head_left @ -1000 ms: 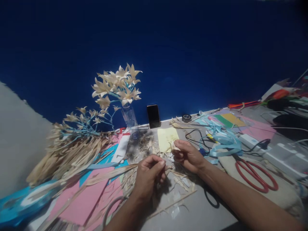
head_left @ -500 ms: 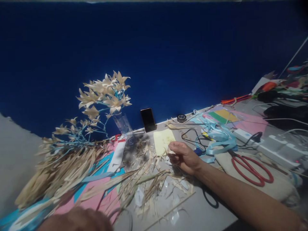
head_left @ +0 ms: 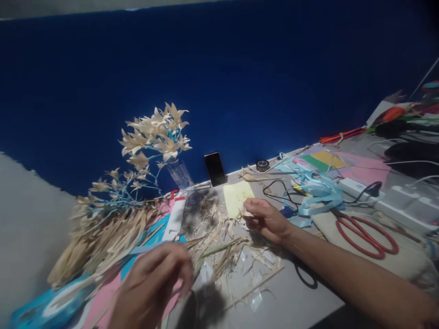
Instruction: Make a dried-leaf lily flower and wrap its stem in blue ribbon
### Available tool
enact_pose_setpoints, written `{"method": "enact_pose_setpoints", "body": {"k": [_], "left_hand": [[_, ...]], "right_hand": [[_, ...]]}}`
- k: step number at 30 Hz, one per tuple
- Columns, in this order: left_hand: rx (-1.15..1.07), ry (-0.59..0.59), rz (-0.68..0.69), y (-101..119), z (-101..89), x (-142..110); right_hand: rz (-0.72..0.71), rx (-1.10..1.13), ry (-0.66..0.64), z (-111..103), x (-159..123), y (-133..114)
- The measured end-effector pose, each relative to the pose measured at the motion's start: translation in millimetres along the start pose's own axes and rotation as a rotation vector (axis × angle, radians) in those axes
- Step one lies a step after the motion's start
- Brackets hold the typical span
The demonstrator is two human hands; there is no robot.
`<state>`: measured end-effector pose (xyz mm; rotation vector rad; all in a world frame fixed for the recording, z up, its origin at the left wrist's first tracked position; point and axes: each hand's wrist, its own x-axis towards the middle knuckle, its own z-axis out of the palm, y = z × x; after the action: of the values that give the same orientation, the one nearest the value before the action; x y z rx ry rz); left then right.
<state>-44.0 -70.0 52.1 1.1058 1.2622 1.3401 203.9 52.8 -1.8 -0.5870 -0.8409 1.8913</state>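
Observation:
My right hand [head_left: 266, 220] is closed, its fingertips pinching a small pale piece [head_left: 247, 213] that looks like dried husk and is mostly hidden by the fingers. It hovers by the lower edge of a yellow paper sheet [head_left: 236, 194]. My left hand [head_left: 154, 278] is lower left, slightly blurred, above pink paper [head_left: 106, 299]. Its fingers are loosely curved and apart, and nothing shows between them. Between and beyond the hands lie husk scraps and strips [head_left: 222, 260]. Pale handmade flowers [head_left: 154, 137] on blue stems stand in a clear vase [head_left: 180, 176].
A phone [head_left: 215, 169] leans on the blue wall. Bundled dried husks [head_left: 92, 242] and more flowers lie left. To the right are blue ribbon [head_left: 322, 194], red-handled scissors [head_left: 368, 237] on a beige cloth, a black cable [head_left: 279, 185] and a power strip [head_left: 408, 214].
My left hand left the space beside my right hand, dropped to the lower left edge, then came partly back up. My right hand keeps its pinch in nearly the same place. The view shifted slightly.

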Motion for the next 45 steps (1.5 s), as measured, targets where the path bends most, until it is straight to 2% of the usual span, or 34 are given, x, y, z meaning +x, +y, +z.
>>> {"method": "enact_pose_setpoints", "body": {"k": [4,6,8,13,17,23,26,28,31,34,37,41,43,45], "left_hand": [[0.018,-0.120,-0.165,-15.1,49.4,36.1],[-0.049,-0.167,-0.207,-25.4,64.9,43.5],[-0.120,-0.201,-0.218,-35.2,72.2,44.8],[-0.177,-0.228,-0.195,-53.8,71.9,41.6],[-0.235,-0.187,-0.183,-58.7,71.9,41.3],[-0.365,-0.128,-0.253,-63.7,64.5,44.3],[-0.347,-0.089,-0.250,-67.9,58.4,46.2],[-0.315,-0.056,-0.233,-68.7,56.9,47.0],[-0.266,-0.028,-0.118,-66.6,57.6,47.2],[-0.201,-0.031,-0.006,-63.5,57.7,46.3],[-0.116,-0.056,0.039,-63.7,55.5,45.2],[-0.136,-0.104,0.015,-68.2,56.8,42.6],[-0.205,-0.131,-0.023,-69.8,61.0,40.5],[-0.279,-0.159,-0.088,-70.7,65.7,38.0]], "right_hand": [[0.013,-0.112,-0.036,2.8,-3.8,4.5],[0.013,-0.176,-0.066,4.0,-6.0,7.8],[0.036,-0.221,-0.097,4.5,-7.9,11.2],[0.071,-0.284,-0.132,4.8,-10.8,15.0],[0.028,-0.288,-0.138,5.1,-11.1,11.3],[-0.072,-0.365,-0.104,-1.3,-8.3,6.3],[0.012,-0.377,-0.105,-0.3,-10.4,7.7],[0.055,-0.390,-0.125,3.0,-13.0,8.8],[0.014,-0.482,-0.159,7.1,-16.0,10.6],[-0.006,-0.567,-0.168,6.2,-16.3,14.6],[0.033,-0.592,-0.175,3.8,-16.7,19.7],[0.079,-0.626,-0.176,9.4,-21.3,21.5],[0.027,-0.671,-0.188,15.9,-24.4,20.2],[-0.093,-0.726,-0.243,22.1,-26.6,19.1]]}}
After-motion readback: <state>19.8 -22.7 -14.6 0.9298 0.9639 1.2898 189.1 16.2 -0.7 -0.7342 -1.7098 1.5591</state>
